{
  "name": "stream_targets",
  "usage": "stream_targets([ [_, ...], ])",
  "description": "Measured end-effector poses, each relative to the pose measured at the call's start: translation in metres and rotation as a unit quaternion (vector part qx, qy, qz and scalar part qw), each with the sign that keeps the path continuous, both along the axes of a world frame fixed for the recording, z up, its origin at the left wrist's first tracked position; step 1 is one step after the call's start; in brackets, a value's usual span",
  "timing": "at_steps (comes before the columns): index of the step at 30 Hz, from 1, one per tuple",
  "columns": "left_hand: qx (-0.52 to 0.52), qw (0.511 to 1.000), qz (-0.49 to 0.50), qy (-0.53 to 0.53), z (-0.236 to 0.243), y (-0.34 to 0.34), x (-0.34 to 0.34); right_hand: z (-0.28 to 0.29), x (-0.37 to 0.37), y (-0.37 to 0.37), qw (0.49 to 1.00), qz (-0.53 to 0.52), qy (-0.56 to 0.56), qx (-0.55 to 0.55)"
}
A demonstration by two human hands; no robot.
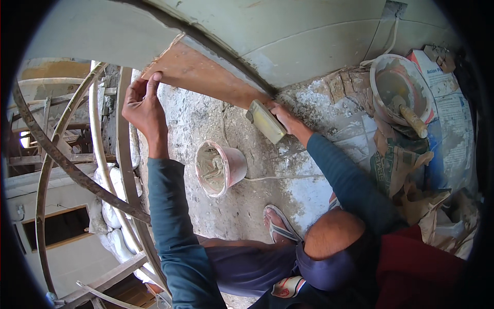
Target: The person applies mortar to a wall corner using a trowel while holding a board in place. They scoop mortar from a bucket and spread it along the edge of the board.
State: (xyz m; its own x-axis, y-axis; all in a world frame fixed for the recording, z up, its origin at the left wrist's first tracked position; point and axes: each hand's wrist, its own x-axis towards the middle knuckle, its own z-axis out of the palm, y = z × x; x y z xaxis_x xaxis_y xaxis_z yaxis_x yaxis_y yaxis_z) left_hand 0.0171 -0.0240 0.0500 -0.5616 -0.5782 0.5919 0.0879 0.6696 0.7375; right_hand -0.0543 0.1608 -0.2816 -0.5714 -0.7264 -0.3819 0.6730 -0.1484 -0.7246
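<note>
A reddish-brown board [206, 72] lies along the lower edge of the pale wall, its left end rough with plaster. My left hand [146, 105] is closed at the board's near left corner, thumb against the edge and fingers curled. By the board's right end, my right hand [285, 117] grips a rectangular plastering float [267, 122] smeared with yellowish paste. The float partly hides the fingers of that hand. Below the board, a small bucket [234, 167] with grey-green plaster inside stands tilted toward the left in view.
A larger white bucket [378, 98] holds plaster and a tool with a worn cylindrical handle [413, 121]. Paper and plastic sacks [455, 139] lie at the right. Curved poles and a rusty bar [77, 170] cross the left side. A cord [283, 178] runs over the splattered floor near my sandalled foot [280, 226].
</note>
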Motion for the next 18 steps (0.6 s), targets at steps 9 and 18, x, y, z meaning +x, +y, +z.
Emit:
stream_targets([
  [9,0.063,0.995,-0.021,0.072,-0.005,-0.008,0.003,0.006,-0.004,-0.018,0.998,-0.03,-0.041,-0.024],
  [18,0.11,0.991,-0.034,0.066,-0.003,-0.007,-0.001,-0.028,-0.009,-0.024,0.998,-0.032,-0.016,-0.045],
])
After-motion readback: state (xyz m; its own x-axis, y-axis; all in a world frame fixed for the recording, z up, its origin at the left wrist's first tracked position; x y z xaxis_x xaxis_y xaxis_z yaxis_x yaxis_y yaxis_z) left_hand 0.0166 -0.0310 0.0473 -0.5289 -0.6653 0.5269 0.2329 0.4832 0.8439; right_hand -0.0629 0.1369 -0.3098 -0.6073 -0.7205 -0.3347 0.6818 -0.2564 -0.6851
